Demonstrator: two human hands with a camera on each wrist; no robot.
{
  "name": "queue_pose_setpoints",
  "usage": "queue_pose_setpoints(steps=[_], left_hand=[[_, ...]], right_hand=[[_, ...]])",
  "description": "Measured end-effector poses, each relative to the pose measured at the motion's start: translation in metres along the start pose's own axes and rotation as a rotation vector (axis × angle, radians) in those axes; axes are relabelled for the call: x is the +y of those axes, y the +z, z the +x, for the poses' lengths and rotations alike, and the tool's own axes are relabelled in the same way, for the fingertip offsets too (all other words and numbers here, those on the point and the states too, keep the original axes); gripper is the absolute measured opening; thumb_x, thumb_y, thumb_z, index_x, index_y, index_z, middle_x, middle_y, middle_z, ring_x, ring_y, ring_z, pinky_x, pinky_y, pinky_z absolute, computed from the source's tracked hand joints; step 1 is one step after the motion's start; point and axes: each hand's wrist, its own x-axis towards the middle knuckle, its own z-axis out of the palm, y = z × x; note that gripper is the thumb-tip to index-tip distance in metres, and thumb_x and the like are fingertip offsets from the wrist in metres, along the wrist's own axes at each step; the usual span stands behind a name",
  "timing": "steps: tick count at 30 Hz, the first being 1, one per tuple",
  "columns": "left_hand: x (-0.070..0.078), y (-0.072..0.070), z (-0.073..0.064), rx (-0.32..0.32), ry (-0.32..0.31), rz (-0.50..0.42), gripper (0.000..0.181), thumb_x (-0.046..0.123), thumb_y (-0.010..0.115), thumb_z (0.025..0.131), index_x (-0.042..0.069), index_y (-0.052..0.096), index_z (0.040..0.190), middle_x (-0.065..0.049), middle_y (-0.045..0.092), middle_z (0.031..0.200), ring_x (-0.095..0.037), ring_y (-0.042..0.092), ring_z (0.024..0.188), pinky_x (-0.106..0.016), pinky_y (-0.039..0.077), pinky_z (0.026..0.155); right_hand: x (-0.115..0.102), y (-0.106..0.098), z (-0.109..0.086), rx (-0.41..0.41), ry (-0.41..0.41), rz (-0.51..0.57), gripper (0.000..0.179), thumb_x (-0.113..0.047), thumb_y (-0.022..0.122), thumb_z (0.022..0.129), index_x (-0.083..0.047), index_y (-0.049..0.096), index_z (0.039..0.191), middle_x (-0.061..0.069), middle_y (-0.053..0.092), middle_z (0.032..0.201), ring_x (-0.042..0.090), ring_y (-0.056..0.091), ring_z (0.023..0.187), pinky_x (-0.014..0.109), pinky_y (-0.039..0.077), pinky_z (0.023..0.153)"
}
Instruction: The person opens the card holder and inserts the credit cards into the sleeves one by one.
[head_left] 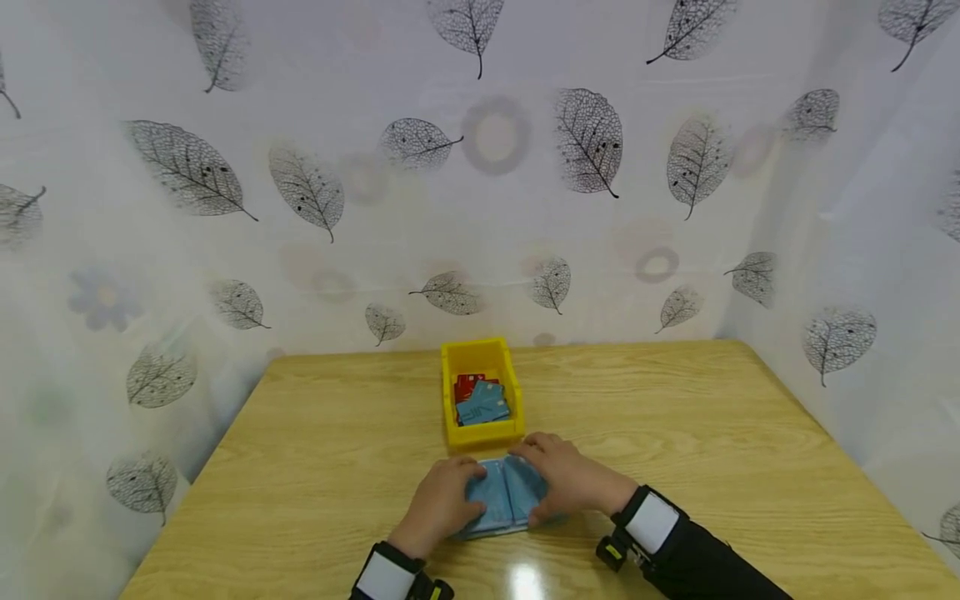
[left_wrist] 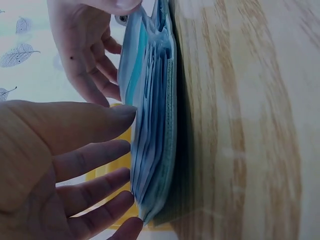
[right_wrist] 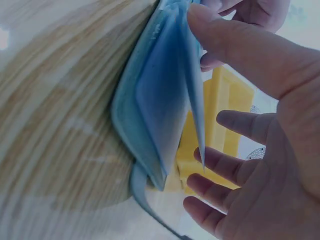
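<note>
A light blue card wallet point(head_left: 495, 497) lies spread on the table, its clear inner sleeves fanned up between its covers. At its left edge my left hand point(head_left: 442, 500) rests the thumb and fingertips, fingers extended and spread. In the left wrist view, the stacked sleeves point(left_wrist: 150, 125) stand edge-on beside that thumb. My right hand point(head_left: 562, 475) reaches over the wallet's right side. Its thumb point(right_wrist: 235, 45) touches a raised sleeve point(right_wrist: 194, 90), while the other fingers stay loosely spread beyond it. A blue strap point(right_wrist: 145, 195) trails from the wallet in the right wrist view.
Just behind the wallet stands a yellow bin point(head_left: 486, 432) holding red cards point(head_left: 467, 385) and blue cards point(head_left: 483, 403). The wood-grain table point(head_left: 337, 433) spreads to both sides. A leaf-patterned curtain point(head_left: 495, 225) hangs along the back and sides.
</note>
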Motion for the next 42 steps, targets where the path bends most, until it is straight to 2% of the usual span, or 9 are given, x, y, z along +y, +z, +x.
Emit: queue_pose_setpoints(steps=[3, 7, 10, 13, 18, 23, 27, 34, 42], left_hand=[[-0.001, 0.001, -0.001, 0.015, 0.002, 0.008, 0.039, 0.021, 0.083, 0.076, 0.008, 0.071, 0.11, -0.011, 0.063, 0.12, -0.031, 0.058, 0.108, -0.048, 0.046, 0.092], [-0.001, 0.001, -0.001, 0.039, 0.009, 0.029, 0.04, 0.023, 0.083, 0.075, 0.007, 0.071, 0.11, -0.01, 0.066, 0.117, -0.031, 0.061, 0.106, -0.048, 0.046, 0.091], [0.0, 0.0, -0.001, 0.052, -0.009, 0.009, 0.049, 0.023, 0.083, 0.075, 0.004, 0.066, 0.117, -0.012, 0.067, 0.115, -0.032, 0.062, 0.103, -0.049, 0.047, 0.089], [-0.001, 0.0, -0.002, 0.068, -0.031, -0.026, 0.062, 0.022, 0.083, 0.074, 0.0, 0.057, 0.126, -0.014, 0.068, 0.112, -0.032, 0.064, 0.097, -0.049, 0.049, 0.085], [-0.003, 0.0, -0.005, 0.095, -0.033, -0.037, 0.063, 0.011, 0.076, 0.078, -0.003, 0.049, 0.133, -0.016, 0.069, 0.107, -0.031, 0.065, 0.09, -0.047, 0.05, 0.079], [-0.004, 0.0, -0.006, 0.136, -0.032, -0.035, 0.048, 0.003, 0.064, 0.087, -0.004, 0.05, 0.133, -0.017, 0.069, 0.1, -0.031, 0.066, 0.085, -0.046, 0.052, 0.075], [-0.005, 0.002, -0.007, 0.181, -0.036, -0.022, 0.044, 0.006, 0.065, 0.088, -0.004, 0.052, 0.129, -0.016, 0.068, 0.091, -0.03, 0.065, 0.077, -0.045, 0.051, 0.068], [-0.005, 0.0, -0.001, 0.076, -0.079, -0.032, 0.064, 0.03, 0.082, 0.077, 0.001, 0.055, 0.128, -0.018, 0.066, 0.115, -0.033, 0.063, 0.101, -0.05, 0.048, 0.086], [-0.003, 0.001, 0.001, 0.05, -0.086, 0.002, 0.066, 0.029, 0.086, 0.072, 0.002, 0.059, 0.125, -0.015, 0.067, 0.116, -0.032, 0.064, 0.102, -0.049, 0.048, 0.087]], right_hand=[[-0.003, -0.002, 0.002, 0.019, -0.01, 0.098, 0.077, -0.035, 0.081, 0.079, -0.007, 0.045, 0.142, 0.014, 0.043, 0.141, 0.031, 0.048, 0.123, 0.049, 0.044, 0.097], [-0.01, -0.003, 0.004, 0.069, -0.099, 0.228, 0.068, -0.032, 0.071, 0.089, -0.004, 0.042, 0.143, 0.017, 0.039, 0.145, 0.028, 0.054, 0.114, 0.041, 0.05, 0.089], [-0.016, -0.001, 0.007, 0.089, -0.163, 0.276, 0.066, -0.032, 0.068, 0.092, -0.001, 0.04, 0.143, 0.021, 0.034, 0.148, 0.026, 0.058, 0.105, 0.036, 0.052, 0.083], [-0.02, 0.004, 0.011, 0.071, -0.172, 0.3, 0.064, -0.031, 0.068, 0.092, -0.002, 0.041, 0.143, 0.02, 0.037, 0.147, 0.024, 0.06, 0.107, 0.034, 0.052, 0.084], [-0.024, 0.012, 0.016, 0.0, -0.155, 0.249, 0.06, -0.032, 0.068, 0.092, -0.007, 0.045, 0.142, 0.008, 0.056, 0.134, 0.018, 0.059, 0.113, 0.031, 0.049, 0.091], [-0.029, 0.013, 0.019, -0.019, -0.152, 0.165, 0.056, -0.033, 0.067, 0.092, -0.008, 0.05, 0.139, 0.005, 0.061, 0.13, 0.011, 0.059, 0.11, 0.028, 0.049, 0.09], [-0.033, 0.013, 0.022, -0.03, -0.14, 0.078, 0.05, -0.032, 0.068, 0.091, -0.01, 0.056, 0.133, 0.002, 0.064, 0.124, 0.006, 0.061, 0.102, 0.025, 0.05, 0.084], [-0.036, 0.01, 0.032, -0.039, -0.111, 0.045, 0.037, -0.023, 0.067, 0.091, -0.009, 0.062, 0.125, -0.001, 0.069, 0.113, 0.004, 0.064, 0.092, 0.023, 0.051, 0.077], [-0.038, 0.007, 0.039, -0.032, -0.095, 0.026, 0.024, -0.02, 0.07, 0.088, -0.011, 0.07, 0.111, -0.005, 0.071, 0.101, 0.002, 0.063, 0.089, 0.022, 0.051, 0.076]])
